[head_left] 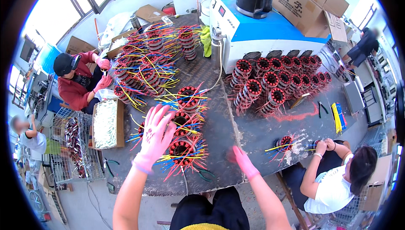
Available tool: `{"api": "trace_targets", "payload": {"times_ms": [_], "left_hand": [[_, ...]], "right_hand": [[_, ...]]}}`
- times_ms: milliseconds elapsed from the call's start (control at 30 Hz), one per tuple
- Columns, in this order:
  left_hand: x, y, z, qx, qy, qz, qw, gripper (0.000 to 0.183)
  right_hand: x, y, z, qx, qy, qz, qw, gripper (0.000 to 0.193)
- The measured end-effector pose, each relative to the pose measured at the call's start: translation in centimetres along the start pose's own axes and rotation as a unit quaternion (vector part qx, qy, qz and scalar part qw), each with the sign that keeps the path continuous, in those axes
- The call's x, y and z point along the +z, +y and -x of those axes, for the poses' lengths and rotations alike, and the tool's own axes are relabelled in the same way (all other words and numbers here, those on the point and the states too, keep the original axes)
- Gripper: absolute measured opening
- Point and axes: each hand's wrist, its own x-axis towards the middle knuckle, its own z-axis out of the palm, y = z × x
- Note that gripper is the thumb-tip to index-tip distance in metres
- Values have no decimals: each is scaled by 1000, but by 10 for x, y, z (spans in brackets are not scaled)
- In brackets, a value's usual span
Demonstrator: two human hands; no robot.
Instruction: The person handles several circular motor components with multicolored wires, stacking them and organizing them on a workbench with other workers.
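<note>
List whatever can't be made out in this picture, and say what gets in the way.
- Pink-gloved right hand: fingertips blurred in the head view; exact finger pose unclear.
- Red-and-black wire-wound ring at left: partly hidden in the head view by the pink-gloved left hand.
- Wearer's yellow cloth garment: cut off by the head view's lower edge.
- Dark-clothed person, upper right: too small in the head view to make out any handwork.

Pink gloves (pixel 157 134), black-and-red rings (pixel 182 161)
</note>
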Motion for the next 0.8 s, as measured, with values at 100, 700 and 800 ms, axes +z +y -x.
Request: {"api": "trace_targets", "payload": {"times_ms": [100,700,800], "left_hand": [[32,-8,-35,36,-5,-6,999,40],[87,-13,-55,-44,-92,-58,993,65],[87,-12,-55,-68,-86,-72,991,69]], "right_hand": [[36,-23,-101,-45,19,-44,998,79],[111,-39,-262,-19,-34,-59,997,80],[109,-46,-270,27,-75,-24,997,81]]}}
